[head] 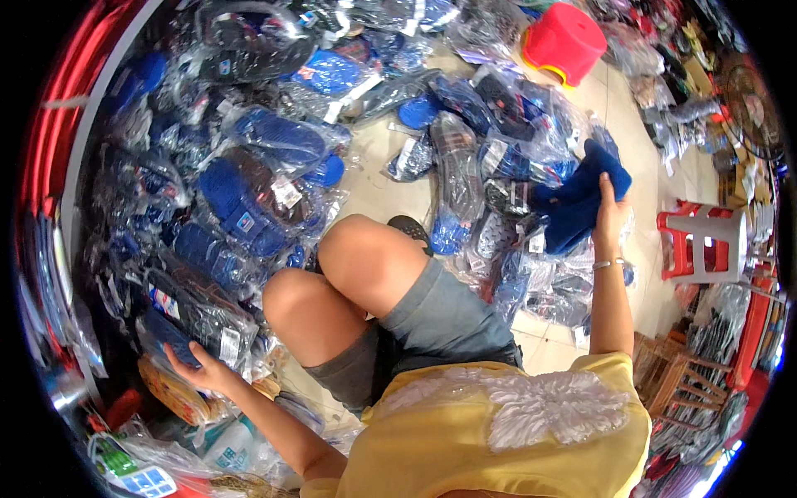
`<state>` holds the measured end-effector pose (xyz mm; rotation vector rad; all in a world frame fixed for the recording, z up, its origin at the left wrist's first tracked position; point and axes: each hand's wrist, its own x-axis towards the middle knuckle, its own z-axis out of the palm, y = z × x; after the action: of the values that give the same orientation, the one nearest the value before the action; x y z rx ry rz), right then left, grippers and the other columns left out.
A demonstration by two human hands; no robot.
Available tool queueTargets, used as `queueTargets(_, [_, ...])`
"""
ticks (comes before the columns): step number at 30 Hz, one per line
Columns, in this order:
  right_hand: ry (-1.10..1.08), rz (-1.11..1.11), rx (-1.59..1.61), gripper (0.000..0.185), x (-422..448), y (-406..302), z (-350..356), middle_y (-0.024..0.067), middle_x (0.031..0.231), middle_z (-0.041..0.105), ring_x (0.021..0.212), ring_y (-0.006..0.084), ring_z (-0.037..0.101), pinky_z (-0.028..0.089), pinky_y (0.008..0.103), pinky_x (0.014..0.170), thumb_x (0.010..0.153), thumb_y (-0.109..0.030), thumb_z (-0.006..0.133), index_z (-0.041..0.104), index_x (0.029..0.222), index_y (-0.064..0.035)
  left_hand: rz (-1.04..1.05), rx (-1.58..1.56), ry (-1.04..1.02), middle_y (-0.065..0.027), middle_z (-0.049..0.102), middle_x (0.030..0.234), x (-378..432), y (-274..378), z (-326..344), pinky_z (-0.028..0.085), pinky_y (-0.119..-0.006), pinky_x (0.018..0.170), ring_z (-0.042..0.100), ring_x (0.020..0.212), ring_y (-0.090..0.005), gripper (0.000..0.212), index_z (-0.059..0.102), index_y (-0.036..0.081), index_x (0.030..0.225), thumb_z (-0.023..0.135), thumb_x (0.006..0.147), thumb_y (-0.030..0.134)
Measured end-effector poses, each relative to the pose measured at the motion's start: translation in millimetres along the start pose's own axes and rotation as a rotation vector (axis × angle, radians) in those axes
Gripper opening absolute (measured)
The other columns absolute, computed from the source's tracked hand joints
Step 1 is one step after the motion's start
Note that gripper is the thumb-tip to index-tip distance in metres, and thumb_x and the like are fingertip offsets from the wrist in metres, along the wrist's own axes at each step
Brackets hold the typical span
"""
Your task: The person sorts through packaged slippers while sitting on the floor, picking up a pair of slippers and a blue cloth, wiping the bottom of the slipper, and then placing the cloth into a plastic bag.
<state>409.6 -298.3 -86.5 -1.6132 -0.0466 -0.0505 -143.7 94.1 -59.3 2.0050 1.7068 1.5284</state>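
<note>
My right hand (613, 208), out at the right, grips a dark blue cloth (576, 199) that hangs over plastic-wrapped footwear. At the lower left, my left hand (199, 370) has its fingers apart beside a dark blue slipper (168, 339), with no firm grip visible. Above that hand lies a clear bag of black footwear (199, 311) with a white tag. Blue slippers (240, 205) in clear bags lie in a heap in front of my knees. A grey pair in plastic (457, 162) lies nearer the middle.
An upturned red plastic stool or tub (566, 40) stands at the top right. Further right are a grey and red plastic stool (707, 243), a wooden chair (691, 383) and a fan (750, 112). Bagged goods surround my legs on the tiled floor (386, 162); a metal edge runs along the left.
</note>
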Motion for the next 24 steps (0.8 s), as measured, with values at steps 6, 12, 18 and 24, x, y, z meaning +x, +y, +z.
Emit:
queueTargets(6, [0.085, -0.063, -0.615, 0.035, 25.4, 142.2, -43.6, 0.0136, 0.097, 0.069, 0.090, 0.0251, 0.065, 0.048, 0.0343, 0.083, 0.086, -0.028, 0.066, 0.064, 0.109, -0.0009, -0.064, -0.083, -0.127, -0.0126, 0.047, 0.139, -9.6, 26.9, 19.7, 0.028, -0.036, 0.108, 0.040, 0.130, -0.0239, 0.042, 0.051, 0.003, 0.131, 0.058, 0.091, 0.011])
queueTargets(12, [0.328, 0.172, -0.770, 0.046, 11.3, 198.9, -65.1, 0.0231, 0.100, 0.067, 0.094, 0.0351, 0.065, 0.048, 0.0412, 0.084, 0.083, -0.036, 0.067, 0.061, 0.110, 0.0017, -0.082, -0.107, -0.206, -0.0141, 0.043, 0.142, -9.9, 33.2, 18.6, 0.030, -0.036, 0.107, 0.041, 0.129, -0.0232, 0.035, 0.054, 0.001, 0.127, 0.057, 0.093, 0.008])
queueTargets(18, [0.360, 0.681, 0.481, 0.063, -55.9, 201.4, -129.0, 0.0127, 0.122, 0.059, 0.106, 0.0278, 0.059, 0.047, 0.0403, 0.095, 0.092, -0.049, 0.055, 0.049, 0.130, 0.0005, -0.198, -0.128, -0.232, -0.0127, 0.053, 0.132, -24.8, 19.5, 34.0, 0.037, -0.035, 0.102, 0.050, 0.119, -0.0221, 0.035, 0.054, 0.000, 0.126, 0.056, 0.094, 0.012])
queueTargets(24, [0.284, 1.081, 0.348, 0.059, -81.5, 237.9, -181.2, 0.0126, 0.125, 0.060, 0.112, 0.0302, 0.058, 0.043, 0.0460, 0.101, 0.089, -0.046, 0.055, 0.053, 0.128, -0.0022, -0.166, -0.233, -0.354, -0.0083, 0.055, 0.128, -33.5, 58.5, 79.6, 0.042, -0.034, 0.095, 0.052, 0.111, -0.0194, 0.035, 0.055, 0.004, 0.126, 0.057, 0.094, 0.019])
